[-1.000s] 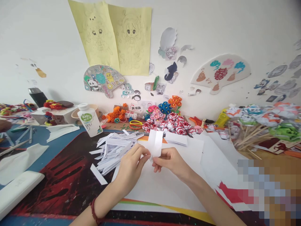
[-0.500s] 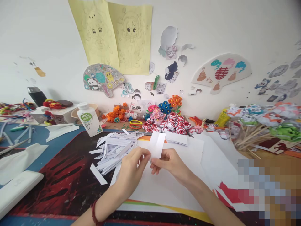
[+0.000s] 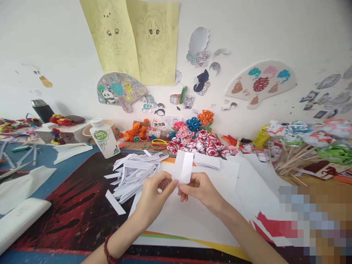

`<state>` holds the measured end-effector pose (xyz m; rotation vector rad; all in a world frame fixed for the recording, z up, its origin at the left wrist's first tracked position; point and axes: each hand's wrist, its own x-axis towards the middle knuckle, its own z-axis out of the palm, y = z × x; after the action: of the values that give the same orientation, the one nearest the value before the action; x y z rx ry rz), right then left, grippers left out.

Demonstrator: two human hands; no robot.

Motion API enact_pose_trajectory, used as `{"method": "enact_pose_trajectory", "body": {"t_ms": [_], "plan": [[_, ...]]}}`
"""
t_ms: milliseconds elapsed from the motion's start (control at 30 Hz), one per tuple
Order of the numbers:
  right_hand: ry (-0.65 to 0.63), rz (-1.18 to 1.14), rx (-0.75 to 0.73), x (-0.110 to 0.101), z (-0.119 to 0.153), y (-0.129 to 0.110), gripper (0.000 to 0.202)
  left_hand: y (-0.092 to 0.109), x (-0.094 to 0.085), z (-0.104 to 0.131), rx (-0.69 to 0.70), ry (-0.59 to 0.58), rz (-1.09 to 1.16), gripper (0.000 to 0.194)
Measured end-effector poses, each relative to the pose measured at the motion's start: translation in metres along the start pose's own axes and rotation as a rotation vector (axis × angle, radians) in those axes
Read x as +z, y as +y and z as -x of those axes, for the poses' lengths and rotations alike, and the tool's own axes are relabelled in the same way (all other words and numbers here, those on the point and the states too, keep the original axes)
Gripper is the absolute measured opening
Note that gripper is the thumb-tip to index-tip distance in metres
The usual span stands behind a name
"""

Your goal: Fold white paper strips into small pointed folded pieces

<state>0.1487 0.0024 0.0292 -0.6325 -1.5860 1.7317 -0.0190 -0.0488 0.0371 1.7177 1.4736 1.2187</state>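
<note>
Between both hands a small white sheet of paper [image 3: 183,167] stands up, with a lengthwise crease and a folded flap on its right side. My left hand [image 3: 158,194] pinches its lower left corner between thumb and fingers. On the lower right edge, my right hand [image 3: 200,189] grips it with the thumb in front and the fingers curled behind. Beyond my left hand lies a heap of folded white paper strips [image 3: 136,174], one strip [image 3: 115,202] apart from it. Behind the held piece is a small stack of white paper [image 3: 207,160].
Large white sheets [image 3: 189,223] lie beneath my hands on a black and red mat [image 3: 74,205]. A white bottle [image 3: 104,137] stands at the back left, and red-white paper flowers [image 3: 203,144] line the wall. Flowers on sticks [image 3: 291,156] are at the right; a white case [image 3: 24,222] is at the left.
The paper has tilted slightly, showing its right flap more fully. My left thumb has shifted a little along the bottom edge; both hands keep hold.
</note>
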Motion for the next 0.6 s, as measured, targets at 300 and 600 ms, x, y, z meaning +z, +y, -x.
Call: {"method": "enact_pose_trajectory", "body": {"t_ms": [300, 600], "plan": [[0.008, 0.046, 0.009, -0.0049, -0.0011, -0.0040, 0.019, 0.0037, -0.0007, 0.0005, 0.024, 0.066, -0.010, 0.024], [-0.003, 0.014, -0.003, -0.0051, 0.0006, -0.0062, 0.020, 0.0020, -0.0004, 0.0017, -0.002, 0.060, 0.029, 0.029]]}}
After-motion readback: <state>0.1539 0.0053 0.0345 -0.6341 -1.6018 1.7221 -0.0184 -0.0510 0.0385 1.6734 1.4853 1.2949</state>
